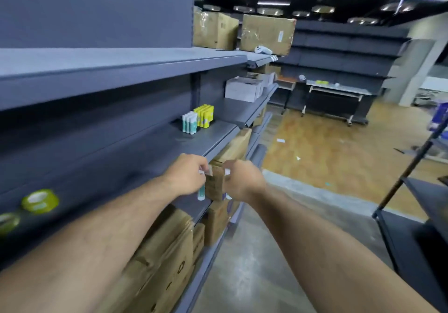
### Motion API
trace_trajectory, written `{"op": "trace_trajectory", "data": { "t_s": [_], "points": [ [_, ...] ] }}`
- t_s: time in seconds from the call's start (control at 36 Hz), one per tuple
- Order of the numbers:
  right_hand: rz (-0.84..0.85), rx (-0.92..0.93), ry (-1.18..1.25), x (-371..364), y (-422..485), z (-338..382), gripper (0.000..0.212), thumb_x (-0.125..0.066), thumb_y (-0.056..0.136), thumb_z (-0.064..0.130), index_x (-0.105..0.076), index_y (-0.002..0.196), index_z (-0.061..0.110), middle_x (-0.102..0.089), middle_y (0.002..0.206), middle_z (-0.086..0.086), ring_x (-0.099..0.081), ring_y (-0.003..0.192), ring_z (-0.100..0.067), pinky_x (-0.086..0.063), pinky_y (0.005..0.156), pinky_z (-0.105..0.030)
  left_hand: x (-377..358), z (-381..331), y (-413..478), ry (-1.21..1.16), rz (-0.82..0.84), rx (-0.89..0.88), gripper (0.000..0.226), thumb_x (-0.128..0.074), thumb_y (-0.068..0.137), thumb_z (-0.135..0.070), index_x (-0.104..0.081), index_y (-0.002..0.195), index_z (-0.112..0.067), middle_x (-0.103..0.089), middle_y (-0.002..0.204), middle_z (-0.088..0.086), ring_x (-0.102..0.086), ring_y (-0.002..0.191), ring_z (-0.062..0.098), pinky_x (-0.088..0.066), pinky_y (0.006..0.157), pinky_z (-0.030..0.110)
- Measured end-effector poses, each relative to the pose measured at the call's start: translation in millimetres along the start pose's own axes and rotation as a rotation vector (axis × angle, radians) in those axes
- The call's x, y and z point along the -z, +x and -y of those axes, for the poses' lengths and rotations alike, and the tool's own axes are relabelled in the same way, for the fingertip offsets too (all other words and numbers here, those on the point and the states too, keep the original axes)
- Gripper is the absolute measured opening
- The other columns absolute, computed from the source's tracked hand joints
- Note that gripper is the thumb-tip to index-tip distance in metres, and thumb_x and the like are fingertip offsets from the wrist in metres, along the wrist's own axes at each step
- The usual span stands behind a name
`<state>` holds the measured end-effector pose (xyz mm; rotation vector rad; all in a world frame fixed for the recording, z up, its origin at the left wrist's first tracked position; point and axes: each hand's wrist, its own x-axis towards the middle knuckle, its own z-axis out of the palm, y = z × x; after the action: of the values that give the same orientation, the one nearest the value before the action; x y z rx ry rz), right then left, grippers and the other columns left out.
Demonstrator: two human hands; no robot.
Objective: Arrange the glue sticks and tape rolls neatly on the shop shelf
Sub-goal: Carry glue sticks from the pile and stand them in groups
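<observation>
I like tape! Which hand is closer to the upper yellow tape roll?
Left. The left hand is to the right of the upper yellow tape roll; the right hand is farther right still.

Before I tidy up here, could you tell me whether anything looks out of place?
Yes: scraps of paper lie on the wooden floor, and two tape rolls sit loose on the shelf, well apart from the neat rows of glue sticks.

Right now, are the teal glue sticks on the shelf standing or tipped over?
Standing: the teal glue sticks stand upright in a close row.
</observation>
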<state>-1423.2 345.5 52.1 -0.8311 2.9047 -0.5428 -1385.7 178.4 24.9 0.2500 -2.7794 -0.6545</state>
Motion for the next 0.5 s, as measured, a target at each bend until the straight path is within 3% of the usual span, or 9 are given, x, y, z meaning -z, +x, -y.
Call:
{"op": "trace_trajectory", "data": {
  "t_s": [0.17, 0.25, 0.36, 0.42, 0.5],
  "points": [
    [-0.040, -0.029, 0.009, 11, 59, -55, 0.047, -0.052, 0.090, 0.013, -0.060, 0.135, 0.025, -0.067, 0.124, -0.008, -0.063, 0.109, -0.029, -0.056, 0.087, -0.035, -40, -20, 86, -0.030, 0.022, -0.047, 0.019, -0.059, 0.081, -0.013, -0.062, 0.077, -0.032, -0.066, 0.087, -0.005, -0.060, 0.088, 0.021, -0.043, 0.067, 0.026],
    [-0.034, -0.022, 0.027, 12, 96, -86, 0.051, -0.051, 0.090, 0.014, -0.057, 0.139, 0.028, -0.065, 0.128, -0.006, -0.062, 0.112, -0.028, -0.053, 0.084, -0.033, -62, -26, 124, -0.027, 0.013, -0.033, 0.015, -0.061, 0.084, -0.015, -0.067, 0.084, -0.028, -0.063, 0.089, -0.006, -0.055, 0.091, 0.018, -0.039, 0.070, 0.023],
    [-0.013, 0.029, 0.033, 16, 153, -122, 0.053, -0.050, 0.089, 0.011, -0.056, 0.140, 0.027, -0.068, 0.123, -0.006, -0.064, 0.108, -0.026, -0.057, 0.080, -0.034, -82, -34, 172, -0.010, -0.002, -0.008, 0.015, -0.060, 0.085, -0.016, -0.064, 0.081, -0.030, -0.061, 0.087, -0.008, -0.059, 0.085, 0.017, -0.037, 0.060, 0.024],
    [-0.001, 0.072, 0.049, 23, 181, -138, 0.051, -0.048, 0.090, 0.010, -0.057, 0.137, 0.026, -0.070, 0.116, -0.007, -0.066, 0.102, -0.027, -0.059, 0.080, -0.037, -88, -37, 197, -0.003, -0.018, 0.024, 0.017, -0.058, 0.084, -0.015, -0.064, 0.078, -0.030, -0.060, 0.084, -0.010, -0.057, 0.080, 0.015, -0.035, 0.054, 0.025],
    [0.034, 0.143, 0.067, 37, 223, -156, 0.048, -0.048, 0.091, 0.009, -0.058, 0.135, 0.023, -0.069, 0.092, -0.005, -0.064, 0.076, -0.025, -0.054, 0.059, -0.032, -93, -40, 232, 0.008, -0.034, 0.098, 0.021, -0.056, 0.082, -0.013, -0.063, 0.075, -0.031, -0.064, 0.087, -0.007, -0.057, 0.085, 0.017, -0.040, 0.059, 0.027]
  ]
}}
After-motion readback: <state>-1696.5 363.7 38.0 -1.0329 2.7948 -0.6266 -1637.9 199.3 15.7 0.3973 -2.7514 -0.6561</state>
